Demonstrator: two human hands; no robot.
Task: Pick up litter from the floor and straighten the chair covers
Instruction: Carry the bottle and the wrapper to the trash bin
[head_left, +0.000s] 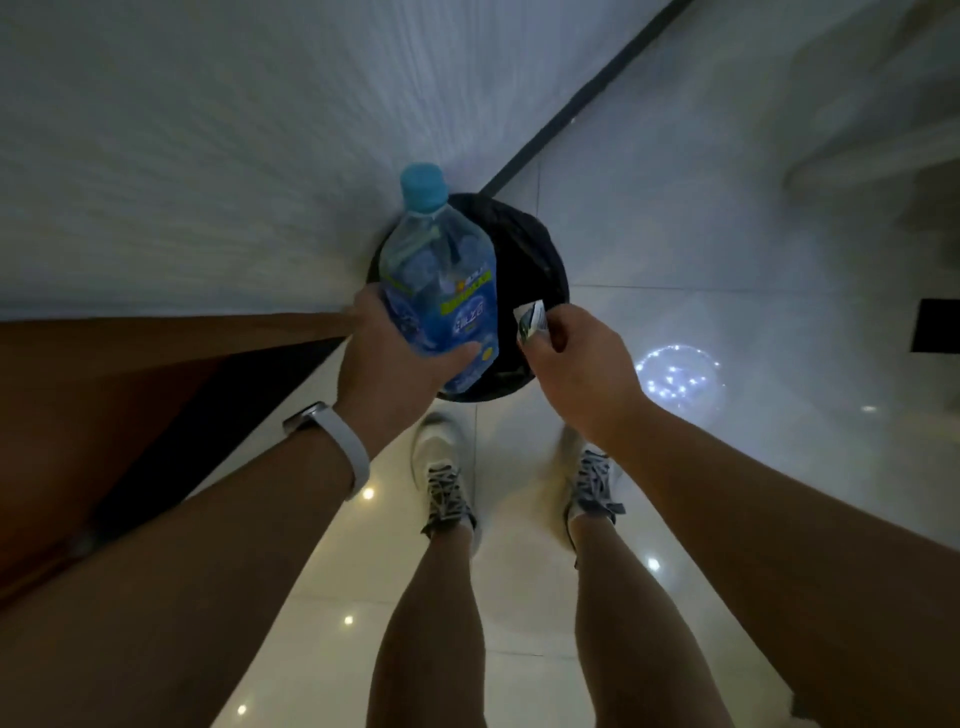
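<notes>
Head camera, looking steeply down: my bare legs (431, 623) run up from the bottom of the frame to a pair of pale laced shoes (441, 467) on the glossy tiled floor (675, 234), which shows small bright spots of light.

Both forearms reach in from the lower corners, and a white wristband (343, 441) sits on the left one. My left hand (387, 358) has its fingers and thumb wrapped round the lower half of a clear plastic bottle (441, 291) with a blue cap and blue label, its cap pointing toward the upper middle of the frame. My right hand (576, 374), just right of centre, pinches a small crumpled wrapper (531, 322) between thumb and fingertips.

Both pieces of litter are held above a round black bin (530, 260) with a dark liner, the bottle over its left part and the wrapper over its right rim. The bin stands on the floor just past my shoe tips, against a pale ribbed wall (208, 156) that fills the upper left.

A black strip (587, 98) along the wall's foot runs to the upper right. A brown panel (104, 374) lies along the left edge, and a bluish cluster of light (675, 374) glints on the floor right of the bin.
</notes>
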